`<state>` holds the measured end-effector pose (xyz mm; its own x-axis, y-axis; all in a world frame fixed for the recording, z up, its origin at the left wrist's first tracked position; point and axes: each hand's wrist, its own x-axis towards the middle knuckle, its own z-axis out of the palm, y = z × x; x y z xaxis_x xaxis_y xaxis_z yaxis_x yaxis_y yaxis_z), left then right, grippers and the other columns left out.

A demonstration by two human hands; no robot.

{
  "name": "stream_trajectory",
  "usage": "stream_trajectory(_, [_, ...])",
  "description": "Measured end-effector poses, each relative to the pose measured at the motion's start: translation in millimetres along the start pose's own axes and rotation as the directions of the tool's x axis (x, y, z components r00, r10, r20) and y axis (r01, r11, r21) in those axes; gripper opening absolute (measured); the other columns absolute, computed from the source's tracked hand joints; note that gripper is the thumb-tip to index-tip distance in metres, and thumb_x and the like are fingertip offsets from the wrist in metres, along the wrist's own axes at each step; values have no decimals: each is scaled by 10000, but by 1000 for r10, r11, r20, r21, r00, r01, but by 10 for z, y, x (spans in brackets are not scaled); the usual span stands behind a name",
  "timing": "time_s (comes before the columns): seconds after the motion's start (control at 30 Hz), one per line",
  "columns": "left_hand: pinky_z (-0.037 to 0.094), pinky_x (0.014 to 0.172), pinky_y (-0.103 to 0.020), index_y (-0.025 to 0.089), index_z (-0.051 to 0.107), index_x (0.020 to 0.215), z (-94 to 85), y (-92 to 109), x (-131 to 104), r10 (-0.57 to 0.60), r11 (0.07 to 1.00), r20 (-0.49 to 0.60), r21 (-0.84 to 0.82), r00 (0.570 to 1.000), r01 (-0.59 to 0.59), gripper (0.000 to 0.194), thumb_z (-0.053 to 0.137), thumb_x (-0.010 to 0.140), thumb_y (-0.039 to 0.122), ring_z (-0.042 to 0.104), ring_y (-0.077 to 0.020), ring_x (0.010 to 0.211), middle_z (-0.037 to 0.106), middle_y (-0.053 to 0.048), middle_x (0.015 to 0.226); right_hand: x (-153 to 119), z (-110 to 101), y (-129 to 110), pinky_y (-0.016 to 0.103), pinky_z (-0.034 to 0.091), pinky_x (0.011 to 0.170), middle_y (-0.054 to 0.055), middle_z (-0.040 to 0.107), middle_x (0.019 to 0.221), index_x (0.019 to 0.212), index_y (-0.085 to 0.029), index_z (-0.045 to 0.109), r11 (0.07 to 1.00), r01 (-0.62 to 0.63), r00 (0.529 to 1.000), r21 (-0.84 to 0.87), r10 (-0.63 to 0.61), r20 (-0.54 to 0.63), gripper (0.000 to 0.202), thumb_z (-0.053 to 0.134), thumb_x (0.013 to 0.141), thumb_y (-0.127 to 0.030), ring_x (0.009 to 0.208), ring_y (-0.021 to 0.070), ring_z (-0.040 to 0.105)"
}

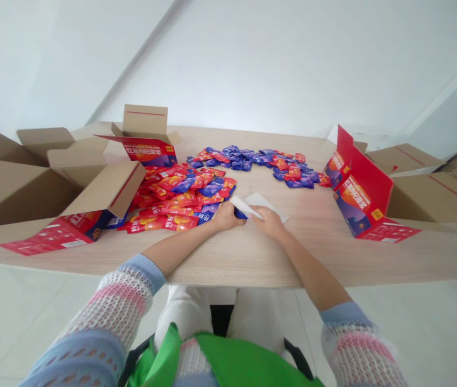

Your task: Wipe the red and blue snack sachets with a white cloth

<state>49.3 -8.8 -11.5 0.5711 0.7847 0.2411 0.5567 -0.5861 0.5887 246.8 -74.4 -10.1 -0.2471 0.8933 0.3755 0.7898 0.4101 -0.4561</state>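
Note:
Near the middle of the table, my right hand (pixel 268 221) is closed on a white folded wipe or paper (pixel 245 206). My left hand (pixel 227 216) is closed at the right edge of the sachet pile, and a blue sachet (pixel 240 214) shows at its fingers, partly hidden by them. The white piece's left end reaches over to the left hand. A flat white sheet (pixel 268 203) lies on the table just behind the right hand. Left of the hands spreads a heap of red and blue sachets (pixel 180 201).
More small sachets lie in an arc (pixel 236 157) at the back. Open printed cartons stand at the back left (pixel 148 152), near left (pixel 79 231) and right (pixel 359 207), with flaps sticking out. The table's front edge (pixel 232 285) runs close to my lap.

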Motion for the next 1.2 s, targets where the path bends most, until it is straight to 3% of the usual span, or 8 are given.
stream_trajectory(0.1, [392, 1026, -407, 205, 645, 1035, 6, -43, 22, 50, 999, 2, -1, 999, -50, 494, 748, 611, 435, 557, -303, 1129, 637, -72, 1130, 45, 91, -164, 427, 330, 1086, 38, 466, 1413, 1369, -250, 480, 981, 195, 966, -5, -191, 175, 587, 571, 844, -496, 1340, 260, 360])
stream_trajectory(0.27, [438, 962, -389, 197, 549, 1181, 21, -55, 30, 74, 995, -45, -62, 996, -76, 678, 765, 593, 455, 586, -283, 1074, 609, -79, 1181, 146, 38, 23, 430, 314, 1095, 0, 458, 1419, 1364, -295, 482, 992, 97, 978, -83, -79, 194, 543, 569, 858, -471, 1364, 263, 316])
stream_trajectory(0.4, [426, 961, -397, 182, 419, 1301, 42, -46, 24, 21, 996, -66, -83, 998, -27, 828, 770, 582, 397, 576, -282, 1105, 622, -74, 1182, 193, -48, 256, 387, 353, 1062, 42, 537, 1349, 1323, -270, 536, 983, -61, 988, -172, 84, 132, 420, 488, 922, -384, 1298, 243, 427])
stream_trajectory(0.6, [319, 1073, -402, 183, 367, 1357, 48, -64, 23, 19, 997, -36, -69, 999, -21, 903, 772, 583, 411, 462, -291, 1263, 578, -75, 1287, 168, -127, 434, 398, 401, 1001, 87, 595, 1273, 1276, -255, 585, 915, -245, 967, -322, 253, -15, 392, 491, 897, -236, 1223, 268, 506])
stream_trajectory(0.73, [321, 1076, -409, 165, 346, 1373, 41, -66, 20, 0, 997, -25, -84, 1000, -2, 931, 771, 582, 411, 463, -293, 1264, 574, -85, 1292, 72, -174, 502, 368, 422, 980, 26, 626, 1233, 1242, -277, 602, 928, -290, 954, -232, 263, -143, 459, 467, 831, -122, 1153, 234, 558])
stream_trajectory(0.87, [331, 1068, -415, 166, 348, 1368, 29, -43, 8, -3, 996, -22, -95, 1000, 1, 932, 779, 574, 395, 456, -297, 1271, 561, -98, 1305, 33, -132, 405, 334, 411, 1001, 8, 612, 1244, 1258, -243, 585, 978, -181, 956, -103, 150, -253, 580, 405, 749, -32, 1158, 194, 539])
stream_trajectory(1.03, [408, 994, -407, 193, 372, 1339, 20, -10, -3, -55, 994, -70, -95, 996, 48, 932, 796, 540, 418, 525, -307, 1194, 571, -100, 1269, 120, 46, 58, 342, 389, 1017, -1, 606, 1252, 1197, -300, 642, 984, -15, 1000, -176, 10, -30, 632, 405, 709, 24, 1164, 199, 510])
stream_trajectory(1.2, [455, 915, -389, 175, 387, 1304, 19, 0, -6, -57, 998, -75, -45, 996, 54, 897, 792, 530, 378, 589, -300, 1078, 615, -93, 1151, 185, 79, -93, 357, 365, 1033, -18, 587, 1288, 1172, -329, 658, 978, 123, 981, -170, -94, 169, 633, 429, 704, 32, 1203, 195, 474])
